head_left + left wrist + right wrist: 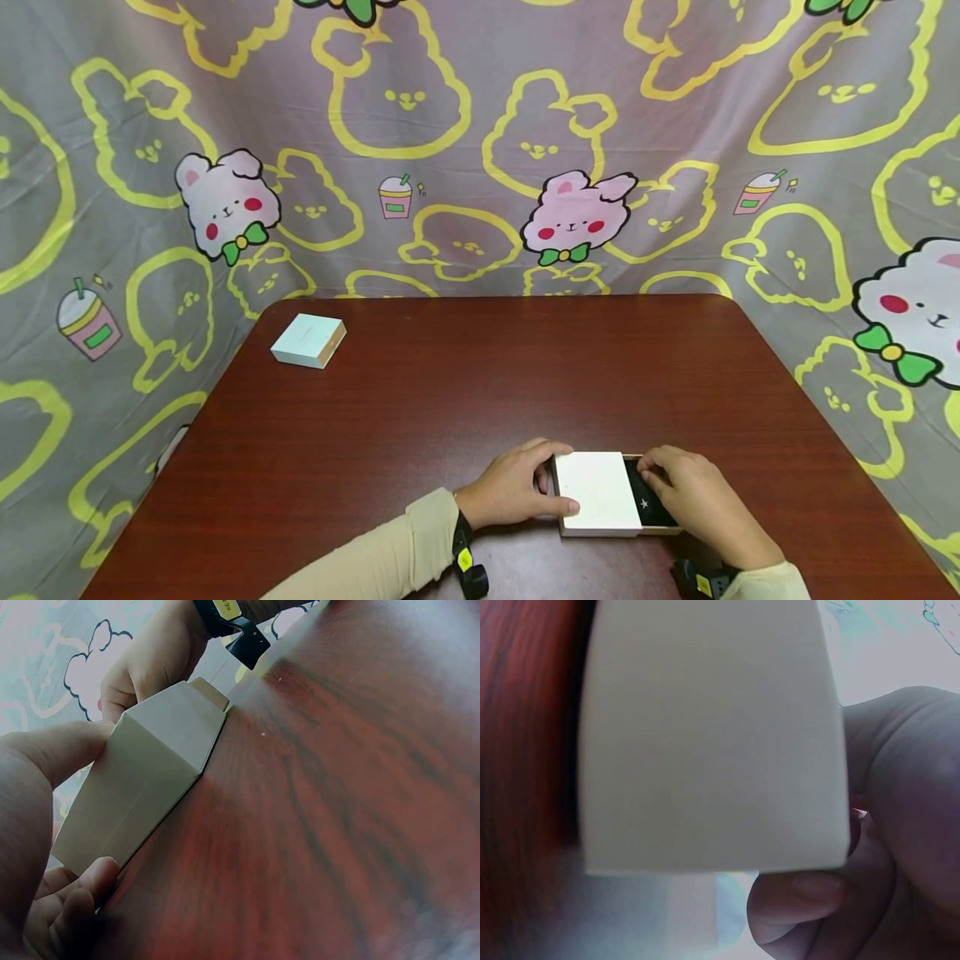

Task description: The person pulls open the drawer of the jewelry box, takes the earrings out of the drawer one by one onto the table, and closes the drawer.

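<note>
A white box sleeve point(598, 493) lies on the table, with its inner tray pulled partly out to the right; black material point(647, 498) with a small white star shows inside. My left hand point(517, 487) grips the sleeve's left end, thumb on the near side and fingers at the far corner. In the left wrist view the sleeve point(131, 791) stands between thumb and fingers. My right hand point(693, 493) is at the tray's open part, fingers curled over the black material; whether it pinches anything is hidden. A pale box end point(716, 750) fills the right wrist view beside the right hand point(885, 825).
A small pale blue-white box point(308, 340) sits at the far left corner of the brown table point(465, 375). Patterned cloth point(465, 167) hangs behind the table and along both sides.
</note>
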A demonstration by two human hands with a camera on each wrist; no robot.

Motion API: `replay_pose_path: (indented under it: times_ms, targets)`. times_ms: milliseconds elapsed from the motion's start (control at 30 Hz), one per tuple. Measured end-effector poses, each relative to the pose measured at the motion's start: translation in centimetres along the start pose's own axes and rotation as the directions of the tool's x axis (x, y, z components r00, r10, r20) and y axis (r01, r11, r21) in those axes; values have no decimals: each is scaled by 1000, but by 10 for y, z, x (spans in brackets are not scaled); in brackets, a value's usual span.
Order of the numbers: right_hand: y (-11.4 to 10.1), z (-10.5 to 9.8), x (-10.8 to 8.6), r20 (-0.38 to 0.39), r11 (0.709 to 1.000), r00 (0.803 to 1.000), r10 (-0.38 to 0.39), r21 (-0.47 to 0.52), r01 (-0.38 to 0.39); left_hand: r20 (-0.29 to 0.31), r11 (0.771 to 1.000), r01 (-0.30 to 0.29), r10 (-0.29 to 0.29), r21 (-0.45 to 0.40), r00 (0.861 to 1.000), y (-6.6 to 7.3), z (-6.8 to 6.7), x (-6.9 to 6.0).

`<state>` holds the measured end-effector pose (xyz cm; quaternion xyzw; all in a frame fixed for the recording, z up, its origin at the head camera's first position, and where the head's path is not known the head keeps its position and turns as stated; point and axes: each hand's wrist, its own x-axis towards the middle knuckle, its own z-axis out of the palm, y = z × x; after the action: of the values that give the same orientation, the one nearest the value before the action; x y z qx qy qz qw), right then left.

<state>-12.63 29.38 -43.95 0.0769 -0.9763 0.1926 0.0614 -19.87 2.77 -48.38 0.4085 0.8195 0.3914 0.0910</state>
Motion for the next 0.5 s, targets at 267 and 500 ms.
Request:
replay_pose_path:
  times_ms: [267,500]
  targets:
    - [0,0,0,-15,1000,1000,-14,-7,14,0,1000,5,-5,3,1000,1,-1,0]
    - [0,0,0,-10,1000,1000,-6,-3,6,-2,1000,3,-3,1,1000,2,-1,-1]
